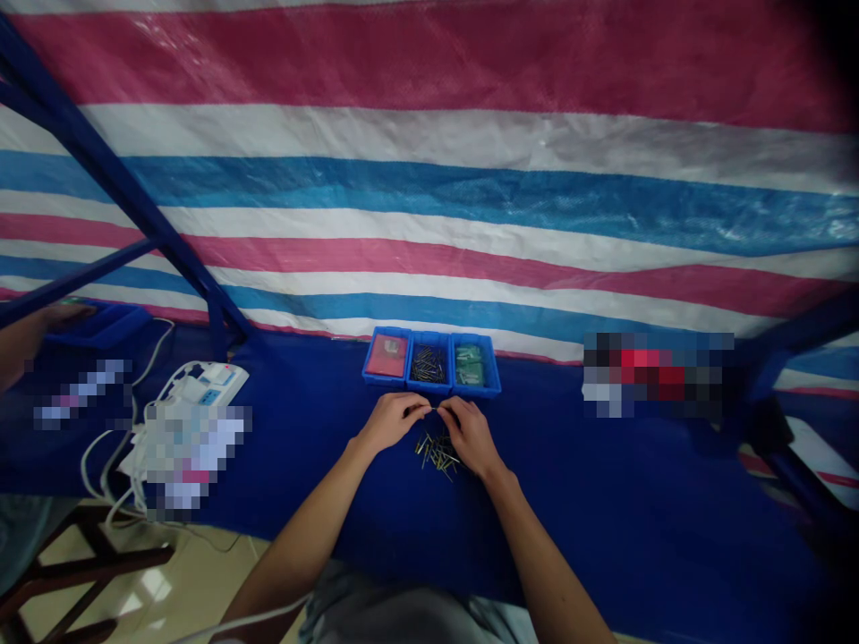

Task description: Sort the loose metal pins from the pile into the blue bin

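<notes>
My left hand [395, 420] and my right hand [472, 436] meet fingertip to fingertip just in front of the blue bins. Both are closed in a pinch on a thin screw [434, 409], of which only a short stretch shows between the fingers. A loose pile of long, thin screws [438, 453], some brassy and some dark, lies on the blue table beneath and between my hands. Behind them, the middle blue bin [429, 388] holds many dark screws. Small green and whitish pieces fill the right bin [497, 376], and something flat and pinkish-red lies in the left bin [368, 368].
A white power strip [232, 383] with cables stands on the table [295, 429] to the left, beside blurred-out items. Another person's hand [63, 315] is at a blue tray [114, 326] far left. Blue frame posts [144, 210] and a striped sheet [429, 188] bound the back.
</notes>
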Motion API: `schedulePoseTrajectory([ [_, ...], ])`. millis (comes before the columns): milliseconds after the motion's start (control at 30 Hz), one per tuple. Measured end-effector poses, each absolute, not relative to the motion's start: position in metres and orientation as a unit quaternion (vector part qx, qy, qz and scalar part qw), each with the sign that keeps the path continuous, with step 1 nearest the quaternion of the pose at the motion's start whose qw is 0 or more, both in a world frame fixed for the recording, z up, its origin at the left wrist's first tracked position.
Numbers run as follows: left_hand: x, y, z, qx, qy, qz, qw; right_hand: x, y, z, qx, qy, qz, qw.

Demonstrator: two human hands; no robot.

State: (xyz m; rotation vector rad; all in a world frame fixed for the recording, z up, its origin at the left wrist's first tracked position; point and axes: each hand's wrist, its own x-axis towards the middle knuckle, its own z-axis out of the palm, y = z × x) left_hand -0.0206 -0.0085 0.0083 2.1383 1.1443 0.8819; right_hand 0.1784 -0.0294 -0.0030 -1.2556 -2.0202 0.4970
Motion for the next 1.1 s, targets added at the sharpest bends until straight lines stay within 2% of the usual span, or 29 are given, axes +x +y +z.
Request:
schedulePoseTrajectory([
  [667,-0.0209,-0.0084,0.0086,0.794,0.424,0.329,0.285,0.1777,-0.0283,-0.0050,-0.499,-0.788,0.159,0.325],
  [900,-0.0212,-0.0078,0.0082,0.791,0.424,0.337,0.283,0.1791,-0.0293,-0.0065,-0.490,-0.762,0.201,0.372],
  [1100,-0.0212,-0.0080,0.0078,0.792,0.426,0.334,0.284,0.1782,-0.0304,-0.0027,-0.483,-0.770,0.198,0.368],
])
